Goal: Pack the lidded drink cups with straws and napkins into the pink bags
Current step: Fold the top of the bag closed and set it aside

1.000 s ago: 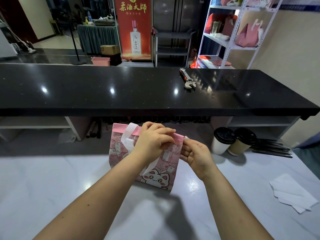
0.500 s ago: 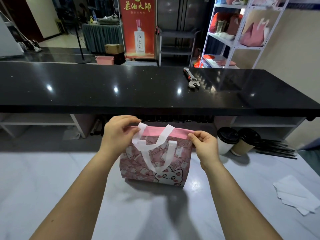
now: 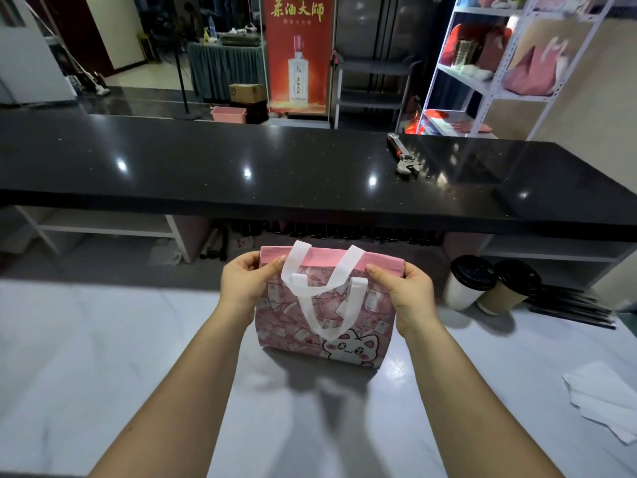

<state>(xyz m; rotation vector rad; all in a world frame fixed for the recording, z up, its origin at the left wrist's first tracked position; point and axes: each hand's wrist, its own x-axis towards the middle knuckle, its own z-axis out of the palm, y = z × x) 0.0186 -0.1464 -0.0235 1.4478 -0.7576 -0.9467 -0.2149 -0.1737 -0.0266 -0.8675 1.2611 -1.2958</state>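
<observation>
A pink bag (image 3: 358, 315) with a cat print and white handles stands upright on the white table, its top closed flat. My left hand (image 3: 243, 288) pinches the bag's top left corner. My right hand (image 3: 410, 293) pinches its top right corner. To the right stand a white cup (image 3: 463, 291) and a brown cup (image 3: 505, 296), both with black lids. Black straws (image 3: 572, 310) lie beyond them. White napkins (image 3: 606, 400) lie at the table's right edge. What is inside the bag is hidden.
A black counter (image 3: 275, 174) runs across behind the table, with an adjustable wrench (image 3: 403, 160) on it. A white shelf rack (image 3: 489, 74) holding more pink bags stands at the back right. The white table (image 3: 103, 357) stretches bare to the left.
My hands have slid apart from the middle of the bag's top to its two corners, and the bag now stands squarer and more central with its handles hanging in front.
</observation>
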